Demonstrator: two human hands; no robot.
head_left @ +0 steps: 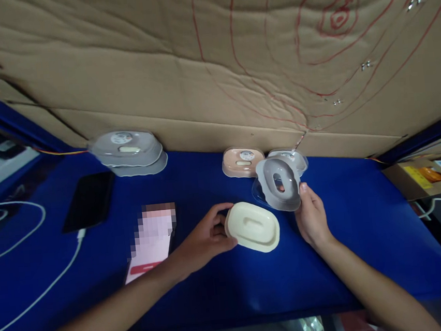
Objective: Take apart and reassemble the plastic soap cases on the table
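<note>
My left hand [220, 233] grips the left end of a cream soap dish base [257, 241], a shallow oval tray with a raised ridge in its middle. Its thumb and fingers close on the rim, and the tray is tipped toward me. My right hand [311, 214] pinches the lower right edge of a grey soap dish insert [271, 181], which has a wavy rim and an oval hole. The insert is held up on edge, right of and above the cream base. Behind it, a clear plastic lid [260, 195] is partly hidden.
At the back stand a pink soap dish [238, 169], a pale one [301, 162] partly covered, and stacked grey ones [125, 149]. Phones lie at left, one dark [90, 199], one lit [153, 239], beside a white cable [56, 286]. A cardboard wall [137, 74] closes the back.
</note>
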